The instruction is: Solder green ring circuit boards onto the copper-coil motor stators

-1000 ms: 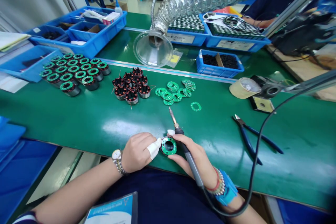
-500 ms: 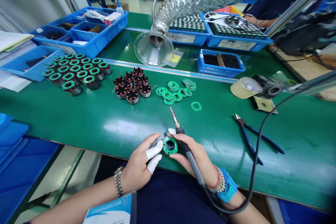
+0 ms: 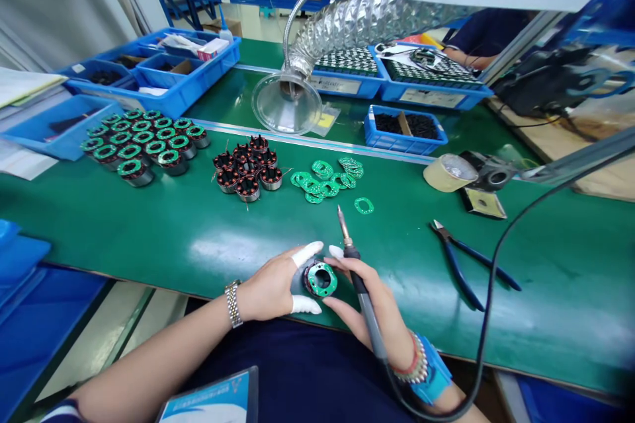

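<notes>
A motor stator (image 3: 321,279) topped with a green ring-shaped circuit board is at the table's front edge. My left hand (image 3: 278,284) holds it from the left, white-covered thumb and finger on either side. My right hand (image 3: 370,284) has a soldering iron (image 3: 366,304) lying across it, tip up and away from the stator. Its fingertips are close to the stator's right side; whether they touch it I cannot tell. Loose green ring boards (image 3: 322,184) lie beyond, with a single ring board (image 3: 364,205) apart. Bare stators (image 3: 248,168) stand left of them.
Stators with green boards (image 3: 143,139) stand in rows at left. Cutting pliers (image 3: 459,261) lie at right near the iron's cable (image 3: 489,291). A clear fume hood (image 3: 286,106) hangs over the table. Blue bins (image 3: 404,132) line the back; another person's arm (image 3: 466,58) is behind.
My left hand has shifted its fingers from the stator's side to a wider hold, thumb below and finger above. The stator has turned slightly, and the iron's tip has swung right.
</notes>
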A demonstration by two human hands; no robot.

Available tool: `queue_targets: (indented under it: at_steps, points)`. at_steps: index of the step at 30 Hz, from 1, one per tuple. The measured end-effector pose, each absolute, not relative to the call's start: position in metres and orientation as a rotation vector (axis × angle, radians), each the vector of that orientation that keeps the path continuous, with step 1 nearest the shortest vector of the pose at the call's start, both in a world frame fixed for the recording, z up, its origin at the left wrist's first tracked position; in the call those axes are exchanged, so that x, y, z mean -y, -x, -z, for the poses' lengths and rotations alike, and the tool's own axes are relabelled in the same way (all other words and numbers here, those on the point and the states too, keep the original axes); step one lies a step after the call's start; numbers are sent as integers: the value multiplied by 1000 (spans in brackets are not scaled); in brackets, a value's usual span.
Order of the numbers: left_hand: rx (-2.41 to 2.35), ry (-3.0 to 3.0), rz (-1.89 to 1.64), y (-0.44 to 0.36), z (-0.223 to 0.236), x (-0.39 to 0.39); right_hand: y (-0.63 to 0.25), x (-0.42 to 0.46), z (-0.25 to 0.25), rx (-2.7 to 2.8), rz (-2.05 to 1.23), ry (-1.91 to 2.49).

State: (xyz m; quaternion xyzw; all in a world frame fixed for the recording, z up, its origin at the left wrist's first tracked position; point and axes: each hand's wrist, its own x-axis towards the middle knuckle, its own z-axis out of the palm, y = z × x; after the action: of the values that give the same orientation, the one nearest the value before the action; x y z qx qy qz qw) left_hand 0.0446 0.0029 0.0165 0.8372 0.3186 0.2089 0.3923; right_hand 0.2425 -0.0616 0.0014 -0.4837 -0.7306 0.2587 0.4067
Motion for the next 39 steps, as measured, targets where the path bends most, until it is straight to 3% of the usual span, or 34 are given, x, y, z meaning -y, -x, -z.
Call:
queue_targets:
  at_steps: [29, 39]
  points:
    - [-1016, -2123, -622, -46, -10, 16, -240, 60, 6, 1883, -683, 1171]
    - [-2178, -1937, -787, 104, -20, -61, -271, 46, 10, 1594, -477, 1325]
